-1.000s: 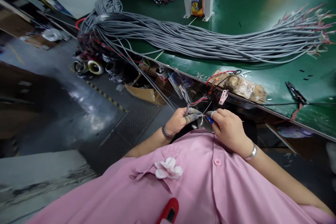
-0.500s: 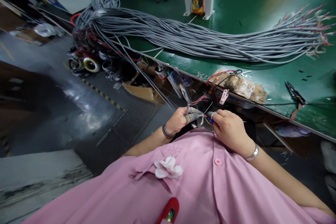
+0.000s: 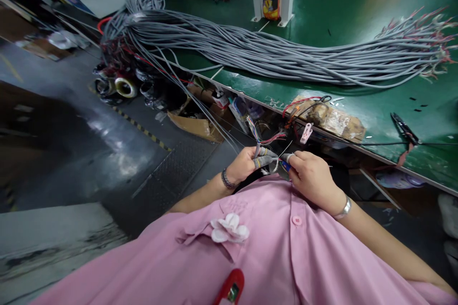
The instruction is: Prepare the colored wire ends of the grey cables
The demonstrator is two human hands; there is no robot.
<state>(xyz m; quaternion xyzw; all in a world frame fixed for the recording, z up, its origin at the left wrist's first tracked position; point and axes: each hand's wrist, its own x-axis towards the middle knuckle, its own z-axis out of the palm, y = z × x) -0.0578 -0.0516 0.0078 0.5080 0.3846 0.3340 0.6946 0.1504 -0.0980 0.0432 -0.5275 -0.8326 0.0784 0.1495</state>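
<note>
Nearest, at six o'clock, there's the pink buttoned shirt (image 3: pixel 265 252). Up at the middle, the left hand (image 3: pixel 245 164) pinches a thin grey round cable (image 3: pixel 256 150), grey-covered fingers pressed together! Right beside it, the right hand (image 3: pixel 310 171) curls narrow around a small blue piece (image 3: pixel 285 166), mostly hidden. From the hands: one o'clock, a pale pink plastic clip (image 3: pixel 306 133); past two, a slim black hand tool (image 3: pixel 405 127); twelve, a long grey cable bundle (image 3: pixel 250 47) across the glossy green bench (image 3: pixel 343 9).

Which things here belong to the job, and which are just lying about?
Likely the job:
Grey cable in the left hand
Blue item in the right hand
Coloured wires
Cable bundle

Apparently just lying about:
Cardboard box
Yellow packet
Black pliers
</note>
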